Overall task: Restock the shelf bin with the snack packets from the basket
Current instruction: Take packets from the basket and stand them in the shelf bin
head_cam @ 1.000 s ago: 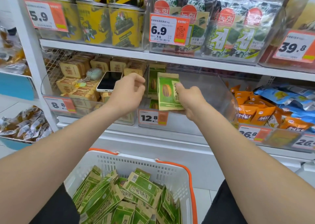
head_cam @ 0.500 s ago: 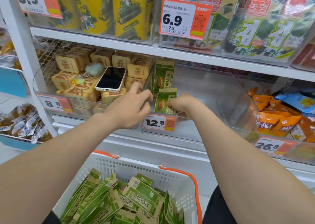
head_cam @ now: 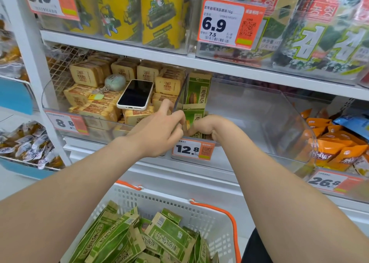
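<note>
A green snack packet (head_cam: pixel 194 119) stands low at the front-left corner of the clear shelf bin (head_cam: pixel 279 122). My right hand (head_cam: pixel 209 128) grips its right side, fingers curled down inside the bin. Against the bin's left divider, my left hand (head_cam: pixel 159 130) pinches the packet's left edge. A second green packet (head_cam: pixel 197 90) stands upright just behind it. Below me, the white basket (head_cam: pixel 199 212) with orange handles holds several more green packets (head_cam: pixel 139 240).
A 12.8 price tag (head_cam: pixel 192 149) hangs on the bin's front below my hands. In the left neighbouring bin, a phone (head_cam: pixel 135 94) lies on tan packets. Orange packets (head_cam: pixel 329 148) fill the bin to the right. The shelf above (head_cam: pixel 199 62) overhangs closely.
The green packet went from held up in front of the bin down into its front-left corner. My left hand reached across to the packet's left edge. The view moved closer.
</note>
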Available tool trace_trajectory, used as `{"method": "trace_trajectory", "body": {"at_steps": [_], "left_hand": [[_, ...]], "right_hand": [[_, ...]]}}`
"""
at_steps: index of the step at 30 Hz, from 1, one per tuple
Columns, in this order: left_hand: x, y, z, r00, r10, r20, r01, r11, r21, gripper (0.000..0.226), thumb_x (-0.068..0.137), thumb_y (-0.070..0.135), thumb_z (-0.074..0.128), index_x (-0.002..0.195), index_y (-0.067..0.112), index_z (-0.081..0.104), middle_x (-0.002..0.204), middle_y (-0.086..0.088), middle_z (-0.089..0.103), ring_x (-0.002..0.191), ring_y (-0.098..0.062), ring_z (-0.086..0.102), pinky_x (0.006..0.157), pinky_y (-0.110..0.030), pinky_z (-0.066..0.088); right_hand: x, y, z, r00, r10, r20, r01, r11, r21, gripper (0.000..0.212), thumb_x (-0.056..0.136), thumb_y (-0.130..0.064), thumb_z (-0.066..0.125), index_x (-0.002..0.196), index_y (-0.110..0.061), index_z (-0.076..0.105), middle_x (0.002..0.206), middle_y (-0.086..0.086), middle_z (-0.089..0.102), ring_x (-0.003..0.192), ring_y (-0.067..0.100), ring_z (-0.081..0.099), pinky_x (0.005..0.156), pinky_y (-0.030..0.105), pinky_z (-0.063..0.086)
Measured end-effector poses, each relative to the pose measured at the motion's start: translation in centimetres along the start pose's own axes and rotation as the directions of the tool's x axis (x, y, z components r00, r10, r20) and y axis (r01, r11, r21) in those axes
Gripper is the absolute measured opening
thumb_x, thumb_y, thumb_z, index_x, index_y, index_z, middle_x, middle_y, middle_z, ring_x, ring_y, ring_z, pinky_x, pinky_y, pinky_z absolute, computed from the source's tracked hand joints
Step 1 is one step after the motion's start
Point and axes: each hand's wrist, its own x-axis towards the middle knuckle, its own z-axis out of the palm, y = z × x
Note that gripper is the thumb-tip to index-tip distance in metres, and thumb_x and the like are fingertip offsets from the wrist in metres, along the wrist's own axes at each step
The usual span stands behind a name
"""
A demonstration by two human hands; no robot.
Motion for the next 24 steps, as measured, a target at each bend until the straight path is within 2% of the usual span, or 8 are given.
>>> {"method": "trace_trajectory", "body": {"at_steps": [4,6,8,11,14,17,20,24], "left_hand": [[0.0,0.0,-0.1,1.000,-0.005,-0.003,0.005,1.000,0.005,0.023,0.103,0.037,0.040,0.114,0.024,0.055,0.120,-0.002,0.032,0.064,-0.026,0.055,0.067,-0.043,0.051],[0.1,-0.1,0.0,1.000,-0.001,-0.006,0.001,1.000,0.005,0.021,0.104,0.037,0.040,0.114,0.025,0.054,0.121,-0.003,0.032,0.064,-0.026,0.055,0.067,-0.044,0.052],[0.1,-0.2,0.0,1.000,0.005,-0.004,-0.005,1.000,0.000,0.019,0.105,0.037,0.041,0.114,0.026,0.054,0.122,-0.002,0.032,0.064,-0.025,0.055,0.068,-0.044,0.052],[0.1,-0.3,0.1,1.000,0.006,-0.002,-0.006,1.000,-0.006,0.021,0.105,0.037,0.040,0.116,0.027,0.054,0.124,-0.003,0.032,0.065,-0.025,0.056,0.069,-0.043,0.052],[0.1,-0.2,0.0,1.000,0.008,-0.003,-0.008,1.000,-0.012,0.021,0.105,0.036,0.041,0.118,0.026,0.054,0.123,-0.003,0.032,0.066,-0.025,0.056,0.070,-0.043,0.052],[0.1,-0.2,0.0,1.000,0.011,-0.012,-0.011,1.000,-0.016,0.020,0.105,0.035,0.041,0.116,0.026,0.055,0.122,-0.003,0.032,0.065,-0.024,0.055,0.070,-0.043,0.052],[0.1,-0.2,0.1,1.000,0.015,-0.020,-0.016,1.000,-0.019,0.019,0.104,0.035,0.042,0.114,0.026,0.055,0.120,-0.002,0.032,0.062,-0.025,0.055,0.068,-0.044,0.053],[0.1,-0.3,0.3,0.999,0.020,-0.039,-0.021,1.000,-0.012,0.016,0.104,0.032,0.043,0.111,0.025,0.055,0.115,0.000,0.027,0.060,-0.026,0.053,0.065,-0.045,0.053]], "right_hand": [[0.9,0.3,-0.4,0.997,-0.032,-0.073,0.035,0.998,0.042,0.060,0.079,-0.016,0.089,0.134,-0.013,0.064,0.135,0.007,0.066,0.126,0.030,0.060,0.107,0.044,0.050],[1.5,0.4,-0.6,0.982,-0.057,-0.182,0.080,0.990,0.120,0.057,0.072,-0.013,0.094,0.120,-0.014,0.064,0.124,0.006,0.071,0.114,0.027,0.066,0.100,0.043,0.056],[1.7,0.3,-1.0,0.952,-0.103,-0.288,0.157,0.973,0.171,0.046,0.076,-0.007,0.091,0.105,-0.016,0.055,0.116,0.004,0.068,0.111,0.026,0.065,0.100,0.045,0.056],[2.2,0.1,-1.5,0.891,-0.174,-0.419,0.265,0.950,0.169,0.060,0.081,-0.007,0.085,0.119,-0.016,0.039,0.115,0.004,0.063,0.111,0.026,0.063,0.102,0.046,0.055],[3.0,-0.1,-1.6,0.871,-0.231,-0.433,0.321,0.936,0.145,0.063,0.084,-0.011,0.082,0.127,-0.024,0.038,0.107,-0.003,0.063,0.109,0.023,0.063,0.102,0.042,0.054],[4.4,0.2,-1.4,0.881,-0.230,-0.412,0.294,0.951,0.099,0.063,0.080,-0.020,0.086,0.129,-0.024,0.047,0.111,-0.004,0.066,0.108,0.022,0.064,0.099,0.042,0.056],[5.4,0.3,-1.3,0.906,-0.180,-0.383,0.259,0.952,0.165,0.065,0.074,-0.026,0.090,0.126,-0.022,0.051,0.108,-0.001,0.070,0.102,0.022,0.069,0.090,0.044,0.060],[5.6,-0.3,-1.2,0.882,-0.179,-0.435,0.266,0.953,0.147,0.078,0.080,-0.017,0.083,0.137,-0.027,0.030,0.117,0.003,0.064,0.103,0.025,0.064,0.092,0.045,0.059]]}}
